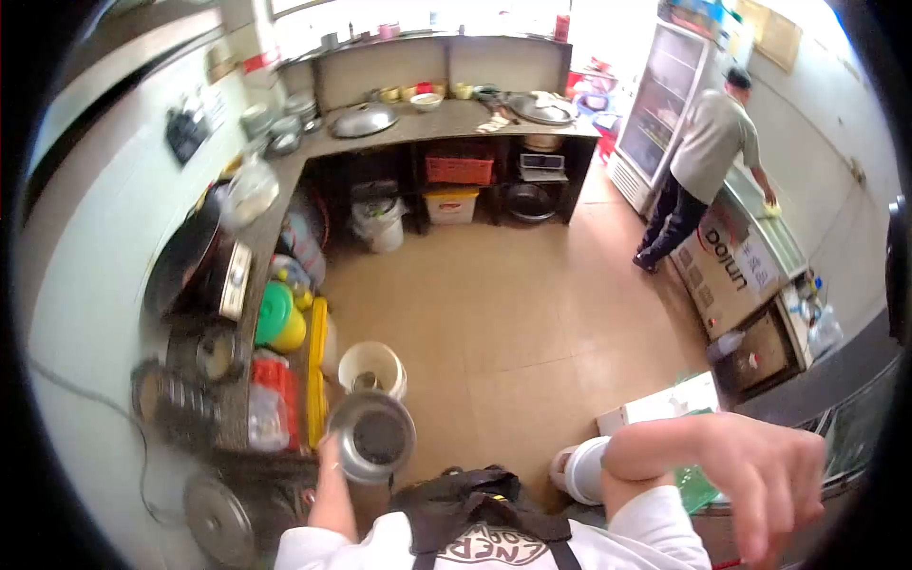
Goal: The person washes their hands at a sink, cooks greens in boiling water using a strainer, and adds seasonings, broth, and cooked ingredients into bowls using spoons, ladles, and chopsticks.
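Down near the bottom edge, left of centre, a round shiny steel bowl with a dark inside point(377, 439) is held up over the tan floor by the left hand point(330, 454), whose fingers are closed on the bowl's left rim from behind, though most of the hand is hidden by the bowl. Just beyond the bowl stands a white plastic bucket point(371, 370) on the floor. The right hand point(771, 480) hangs in the near right corner with fingers spread and drooping, gripping nothing and well apart from the bowl. Between the two arms, a white cylindrical container point(581, 468) sits low by the right forearm. To the left runs a grey counter point(275, 204) crowded with pans, lids and a green round lid point(274, 312). At the far right another person in a grey shirt point(708, 152) bends over a white chest freezer with red lettering point(731, 271), one hand on a yellow cloth point(771, 210).
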